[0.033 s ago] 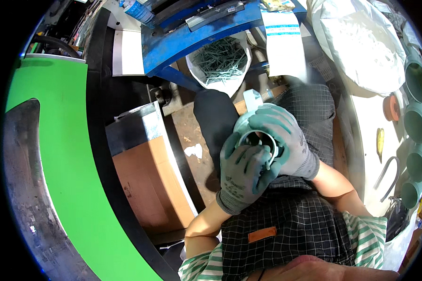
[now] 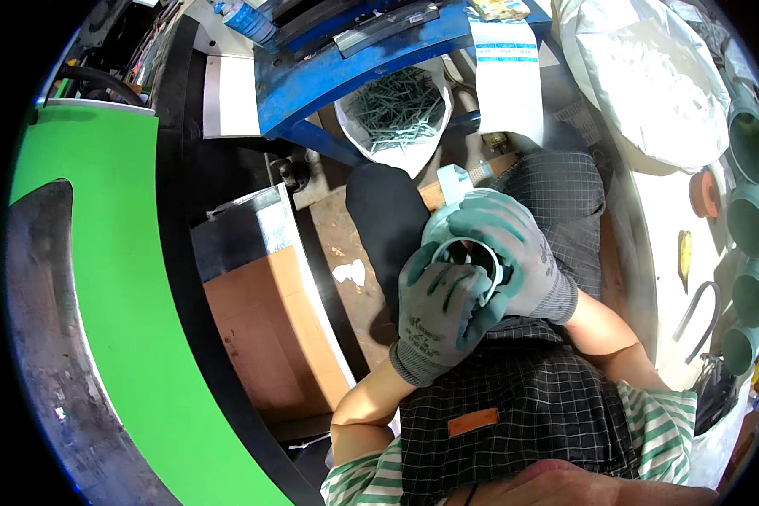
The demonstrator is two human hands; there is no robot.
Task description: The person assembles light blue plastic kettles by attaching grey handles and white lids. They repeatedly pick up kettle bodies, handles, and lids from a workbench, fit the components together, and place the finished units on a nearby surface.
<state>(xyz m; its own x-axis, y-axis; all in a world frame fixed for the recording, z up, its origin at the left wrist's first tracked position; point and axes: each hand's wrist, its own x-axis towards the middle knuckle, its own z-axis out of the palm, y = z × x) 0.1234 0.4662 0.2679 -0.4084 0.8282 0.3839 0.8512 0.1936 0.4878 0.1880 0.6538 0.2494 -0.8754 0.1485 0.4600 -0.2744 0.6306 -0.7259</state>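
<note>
Above my lap I hold a pale green plastic tube-like piece (image 2: 439, 226) with a round open mouth and a squarish loop at its far end. My left hand (image 2: 441, 308), in a grey glove with green coating, is closed on the near left side of its rim, fingers bent at the mouth. From the right, my right hand (image 2: 512, 249), gloved alike, wraps round its side with the fingers over its top. The inside of the mouth is dark and partly covered by my fingers. Whether anything small is pinched there is hidden.
A white bucket (image 2: 413, 156) of thin green sticks stands under the blue bench (image 2: 312, 88). At right are a white sack (image 2: 582, 34) of white pieces and a row of green cylinders (image 2: 749, 221). A cardboard box (image 2: 266, 333) and a green panel (image 2: 135, 304) lie left.
My left hand has shifted very slightly, and a little more of the mouth's inside and rim shows. My right hand stays in about the same place.
</note>
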